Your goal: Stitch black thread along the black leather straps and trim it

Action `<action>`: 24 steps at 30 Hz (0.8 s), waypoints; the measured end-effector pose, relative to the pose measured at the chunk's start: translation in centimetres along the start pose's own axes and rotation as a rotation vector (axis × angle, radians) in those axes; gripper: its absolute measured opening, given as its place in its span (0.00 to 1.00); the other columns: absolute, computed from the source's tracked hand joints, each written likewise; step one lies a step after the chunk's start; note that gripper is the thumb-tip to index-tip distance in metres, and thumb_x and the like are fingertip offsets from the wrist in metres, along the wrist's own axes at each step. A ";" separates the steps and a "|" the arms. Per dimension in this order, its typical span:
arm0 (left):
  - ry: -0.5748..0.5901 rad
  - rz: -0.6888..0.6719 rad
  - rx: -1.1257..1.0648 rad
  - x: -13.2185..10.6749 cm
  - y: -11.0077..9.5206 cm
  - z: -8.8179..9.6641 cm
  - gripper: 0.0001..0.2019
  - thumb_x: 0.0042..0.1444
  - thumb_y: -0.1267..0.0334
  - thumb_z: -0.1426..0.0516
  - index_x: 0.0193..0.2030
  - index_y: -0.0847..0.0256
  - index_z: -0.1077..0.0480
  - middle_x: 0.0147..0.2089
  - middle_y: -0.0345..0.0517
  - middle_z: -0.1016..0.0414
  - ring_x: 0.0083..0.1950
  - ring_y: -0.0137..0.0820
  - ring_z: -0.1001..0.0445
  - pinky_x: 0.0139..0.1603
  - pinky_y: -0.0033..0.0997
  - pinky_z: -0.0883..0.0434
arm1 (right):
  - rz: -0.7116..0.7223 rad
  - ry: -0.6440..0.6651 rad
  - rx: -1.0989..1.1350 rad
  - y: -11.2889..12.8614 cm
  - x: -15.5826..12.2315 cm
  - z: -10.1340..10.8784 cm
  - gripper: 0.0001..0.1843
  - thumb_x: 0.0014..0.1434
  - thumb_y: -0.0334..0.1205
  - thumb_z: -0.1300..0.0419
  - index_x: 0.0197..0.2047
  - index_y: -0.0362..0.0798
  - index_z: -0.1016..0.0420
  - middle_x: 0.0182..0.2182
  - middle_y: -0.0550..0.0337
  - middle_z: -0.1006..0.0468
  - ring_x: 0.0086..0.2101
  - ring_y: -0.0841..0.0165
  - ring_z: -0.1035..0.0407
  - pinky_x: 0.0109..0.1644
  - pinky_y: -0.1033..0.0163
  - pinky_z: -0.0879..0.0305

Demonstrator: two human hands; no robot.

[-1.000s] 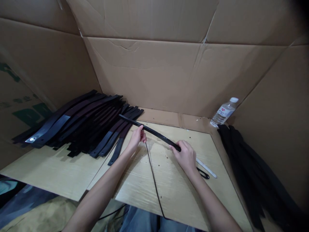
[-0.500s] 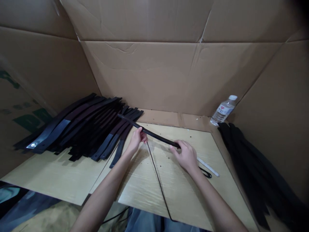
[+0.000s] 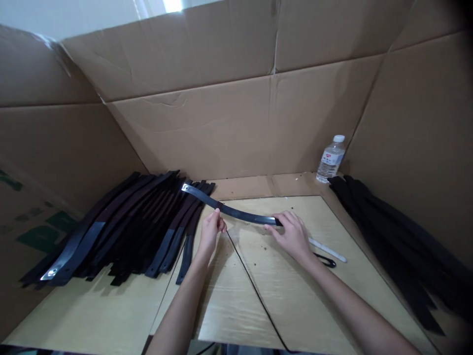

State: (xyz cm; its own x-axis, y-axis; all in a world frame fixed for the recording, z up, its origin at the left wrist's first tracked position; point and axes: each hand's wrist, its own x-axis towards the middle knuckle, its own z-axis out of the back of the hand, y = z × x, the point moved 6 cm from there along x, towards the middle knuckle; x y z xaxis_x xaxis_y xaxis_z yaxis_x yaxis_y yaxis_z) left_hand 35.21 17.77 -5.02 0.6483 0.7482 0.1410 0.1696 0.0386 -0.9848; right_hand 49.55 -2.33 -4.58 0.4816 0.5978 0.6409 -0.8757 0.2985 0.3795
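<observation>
My right hand [image 3: 290, 231] grips the right end of a curved black strip [image 3: 240, 215], thumb below and fingers on top. The strip's broad, shiny face is turned toward me, and a hole shows at its left end. Just under the strip's middle, my left hand [image 3: 213, 228] is closed in a pinch on a thin dark cord [image 3: 254, 286]. From those fingers the cord runs taut down to the table's front edge. A darker band [image 3: 219, 205] crosses the strip right above my left fingertips; whether it is wound cord I cannot tell.
Many similar curved strips [image 3: 136, 231] lie piled on the left. Long black fabric-like pieces [image 3: 384, 241] lie on the right below a water bottle [image 3: 331, 160]. A white stick [image 3: 328, 250] and a black loop [image 3: 325, 261] rest beside my right forearm. Cardboard walls [image 3: 207, 128] surround the table.
The strip has rolled so its broad face now shows instead of its narrow edge. My hands keep their holds. The camera view has tilted upward and sideways.
</observation>
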 end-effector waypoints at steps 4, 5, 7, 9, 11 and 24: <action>-0.019 0.025 0.021 0.0 0.2 0.0 0.21 0.57 0.50 0.50 0.20 0.59 0.50 0.14 0.33 0.52 0.17 0.23 0.43 0.22 0.25 0.41 | 0.018 -0.015 -0.009 0.2 -0.1 0.2 0.16 0.57 0.49 0.39 0.41 0.46 0.27 0.35 0.57 0.28 0.39 0.65 0.36 0.44 0.60 0.42; -0.021 0.031 0.021 0.1 0.4 0.0 0.20 0.57 0.51 0.50 0.20 0.58 0.50 0.14 0.33 0.52 0.17 0.24 0.43 0.22 0.25 0.41 | 0.020 -0.013 -0.014 0.2 -0.1 0.2 0.16 0.57 0.49 0.39 0.41 0.46 0.27 0.35 0.57 0.28 0.39 0.65 0.36 0.44 0.60 0.42; -0.023 0.072 0.001 0.2 0.9 0.0 0.20 0.57 0.51 0.51 0.20 0.58 0.51 0.14 0.32 0.52 0.16 0.24 0.44 0.21 0.25 0.41 | 0.021 -0.014 -0.026 0.3 -0.1 0.3 0.15 0.57 0.48 0.38 0.42 0.45 0.27 0.35 0.57 0.28 0.39 0.65 0.36 0.44 0.60 0.42; -0.027 0.142 -0.034 0.4 1.7 0.0 0.21 0.56 0.48 0.52 0.20 0.57 0.52 0.13 0.32 0.53 0.15 0.23 0.46 0.19 0.25 0.42 | 0.020 -0.021 -0.045 0.2 -0.1 0.4 0.15 0.56 0.47 0.38 0.41 0.45 0.28 0.35 0.57 0.28 0.40 0.64 0.36 0.44 0.60 0.41; -0.021 0.205 -0.043 0.5 2.5 0.0 0.22 0.55 0.44 0.52 0.20 0.57 0.53 0.13 0.32 0.54 0.14 0.23 0.49 0.18 0.25 0.44 | 0.025 -0.026 -0.073 0.1 -0.1 0.5 0.13 0.56 0.46 0.37 0.39 0.45 0.28 0.34 0.57 0.29 0.40 0.64 0.36 0.44 0.60 0.42; 0.014 0.132 0.060 0.5 1.8 -0.6 0.22 0.56 0.44 0.54 0.21 0.57 0.53 0.13 0.33 0.52 0.15 0.24 0.45 0.18 0.24 0.44 | 0.013 0.022 -0.132 0.0 -0.2 0.1 0.07 0.57 0.41 0.40 0.32 0.46 0.30 0.33 0.60 0.27 0.38 0.66 0.33 0.39 0.63 0.43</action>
State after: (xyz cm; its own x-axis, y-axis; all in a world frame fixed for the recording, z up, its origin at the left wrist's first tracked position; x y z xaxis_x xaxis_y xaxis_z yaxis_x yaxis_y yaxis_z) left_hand 36.23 17.83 -6.71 0.6721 0.7404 0.0112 0.0378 -0.0192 -0.9991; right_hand 49.51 -2.55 -4.61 0.4709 0.6179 0.6296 -0.8794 0.3854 0.2795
